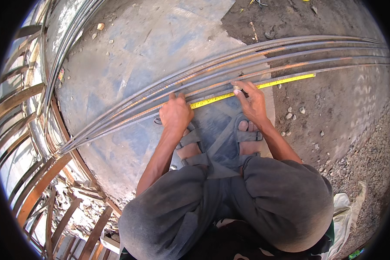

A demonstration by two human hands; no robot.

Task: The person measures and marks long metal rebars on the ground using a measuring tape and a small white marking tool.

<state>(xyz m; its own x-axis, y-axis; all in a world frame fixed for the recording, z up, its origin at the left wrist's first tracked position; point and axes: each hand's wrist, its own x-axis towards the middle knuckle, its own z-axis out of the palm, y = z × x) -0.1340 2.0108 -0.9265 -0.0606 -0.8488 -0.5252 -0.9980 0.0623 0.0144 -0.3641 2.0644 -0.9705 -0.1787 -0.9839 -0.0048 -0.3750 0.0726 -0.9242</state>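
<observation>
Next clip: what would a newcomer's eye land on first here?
The bundle of long steel bars sweeping across the concrete slab, with a yellow tape measure stretched along its near edge. Both hands press there: the left hand at the tape's left end, the right hand pinching something small against it. Below them, the squatting person's sandalled feet sit between grey-trousered knees.
</observation>
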